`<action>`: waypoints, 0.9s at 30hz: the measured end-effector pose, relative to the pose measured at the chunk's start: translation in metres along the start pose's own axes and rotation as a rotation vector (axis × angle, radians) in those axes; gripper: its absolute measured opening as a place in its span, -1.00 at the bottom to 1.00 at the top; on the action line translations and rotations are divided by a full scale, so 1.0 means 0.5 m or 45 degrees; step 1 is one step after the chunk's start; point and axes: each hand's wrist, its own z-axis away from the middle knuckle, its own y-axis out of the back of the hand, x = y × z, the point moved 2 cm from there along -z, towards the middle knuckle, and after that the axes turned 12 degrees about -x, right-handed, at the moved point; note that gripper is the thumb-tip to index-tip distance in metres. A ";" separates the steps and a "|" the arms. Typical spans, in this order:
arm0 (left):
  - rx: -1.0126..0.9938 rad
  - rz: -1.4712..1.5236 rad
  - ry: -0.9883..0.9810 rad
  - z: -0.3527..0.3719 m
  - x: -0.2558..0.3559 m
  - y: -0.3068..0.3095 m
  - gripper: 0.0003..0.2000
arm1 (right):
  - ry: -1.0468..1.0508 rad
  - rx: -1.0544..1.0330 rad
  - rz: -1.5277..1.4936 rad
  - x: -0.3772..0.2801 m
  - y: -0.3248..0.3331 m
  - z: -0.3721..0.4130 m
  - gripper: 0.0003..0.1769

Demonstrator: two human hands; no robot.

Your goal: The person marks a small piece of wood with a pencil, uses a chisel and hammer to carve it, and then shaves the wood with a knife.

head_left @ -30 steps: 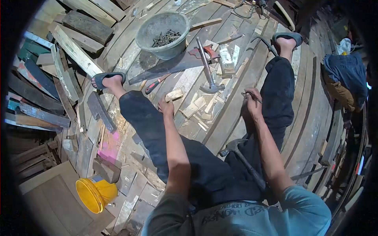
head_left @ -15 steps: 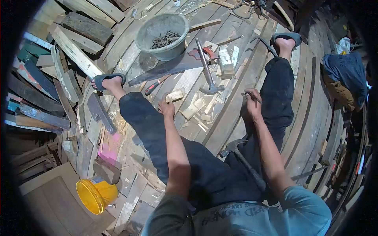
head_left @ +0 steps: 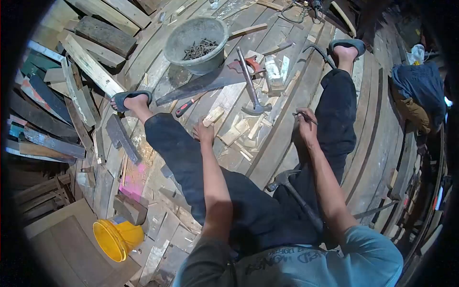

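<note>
My left hand (head_left: 204,132) is closed on a small pale wood block (head_left: 213,116), just above the plank floor beside my left knee. Near my right knee, my right hand (head_left: 307,126) is closed around a thin dark stick-like piece (head_left: 306,117), too small to name surely. Between them lie split wood scraps (head_left: 235,131). A claw hammer (head_left: 249,86) lies ahead, its head toward me, across a handsaw (head_left: 203,87) with a red handle. A red-and-black handled tool (head_left: 185,107) rests left of these. Another hammer (head_left: 300,198) lies on my lap.
A grey basin (head_left: 197,45) with many rusty nails stands at the front. Stacked timber offcuts (head_left: 81,91) fill the left side. A yellow bucket (head_left: 117,237) lies tipped at lower left. A pry bar (head_left: 321,53) is near my right foot; dark cloth (head_left: 418,91) hangs at right.
The wood block in my left hand has turned, its far end now tilted higher. My right hand has barely moved and keeps its thin dark piece.
</note>
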 end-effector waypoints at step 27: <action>0.079 0.027 -0.064 0.018 0.011 -0.007 -0.38 | -0.253 -0.015 -0.055 0.005 0.000 0.000 -0.80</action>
